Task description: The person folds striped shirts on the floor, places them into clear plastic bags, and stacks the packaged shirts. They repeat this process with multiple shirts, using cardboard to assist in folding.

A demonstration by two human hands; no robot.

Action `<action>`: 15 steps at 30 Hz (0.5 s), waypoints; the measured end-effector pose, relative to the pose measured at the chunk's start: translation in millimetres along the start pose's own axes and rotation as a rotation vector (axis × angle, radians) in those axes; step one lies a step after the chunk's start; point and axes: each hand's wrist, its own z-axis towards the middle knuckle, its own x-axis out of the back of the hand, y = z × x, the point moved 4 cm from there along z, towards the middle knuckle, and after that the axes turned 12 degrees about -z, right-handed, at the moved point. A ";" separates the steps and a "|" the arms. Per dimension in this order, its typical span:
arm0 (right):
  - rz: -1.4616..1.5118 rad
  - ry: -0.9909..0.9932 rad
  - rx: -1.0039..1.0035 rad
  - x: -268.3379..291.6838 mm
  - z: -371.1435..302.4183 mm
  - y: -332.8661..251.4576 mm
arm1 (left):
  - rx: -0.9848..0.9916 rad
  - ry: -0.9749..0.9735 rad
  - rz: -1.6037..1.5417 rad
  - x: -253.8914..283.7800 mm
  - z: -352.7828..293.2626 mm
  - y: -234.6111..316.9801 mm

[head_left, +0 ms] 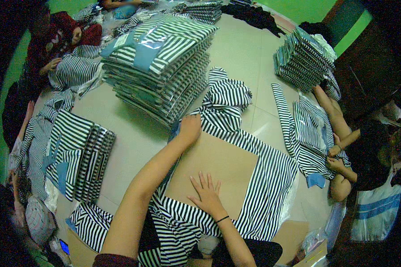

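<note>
A black-and-white striped shirt (272, 178) lies spread on the floor in front of me, a flat brown cardboard sheet (227, 155) on top of it. My right hand (208, 196) presses flat on the near part of the cardboard, fingers spread. At the sheet's far left corner my left hand (191, 128) is closed on the shirt's fabric, beside a bit of blue cloth. A bunched part of the shirt (227, 100) extends beyond that hand, and its near edge lies across my lap.
A tall stack of bagged striped shirts (165, 66) stands just beyond my left hand. Smaller stacks are at left (82, 155) and far right (304, 60). Several people sit around; one at right has hands (336, 158) on another striped shirt (309, 129).
</note>
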 end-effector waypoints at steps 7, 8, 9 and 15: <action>0.010 0.035 -0.016 -2.3 1.0 -1.6 | -0.048 -0.106 -0.618 -16.5 27.7 -25.3; 0.009 0.029 -0.018 -3.5 1.0 -1.6 | 0.004 -0.143 -0.776 -16.3 28.9 -27.3; 0.001 0.057 -0.010 -3.4 0.9 -2.0 | -0.001 -0.105 -0.733 -13.1 27.8 -26.9; -0.013 0.077 -0.018 -7.4 0.2 -1.3 | -0.002 -0.125 -0.359 -10.3 24.7 -13.3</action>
